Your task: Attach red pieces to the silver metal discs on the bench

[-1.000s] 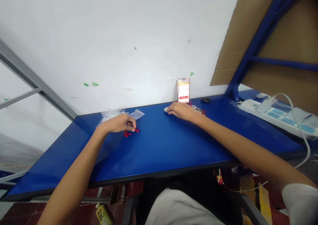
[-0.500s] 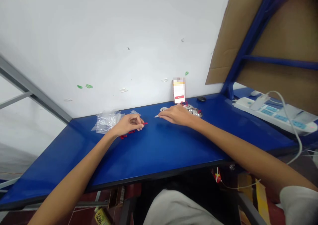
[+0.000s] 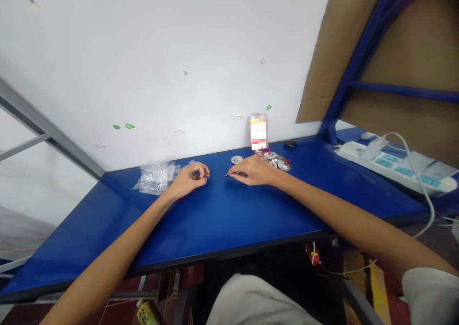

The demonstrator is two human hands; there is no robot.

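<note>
My left hand is just above the blue table, its fingers curled and the thumb apart from them, with nothing visible between. Red cords lie partly hidden beneath it. To the right, my right hand pinches a small thin pointed piece; most of it is hidden by the fingers, so its kind is unclear. Just behind those fingers lies a round silvery disc with holes. More shiny round metal pieces with red cords are heaped beyond the right wrist.
Clear plastic bags lie left of my left hand. A phone leans on the wall behind the heap, with a black round object to its right. On the far right sits a white power strip with a cable.
My left hand has let go of the red cord, and its thumb and fingers have parted. My right hand has dropped slightly toward me, still pinching the thin piece.
</note>
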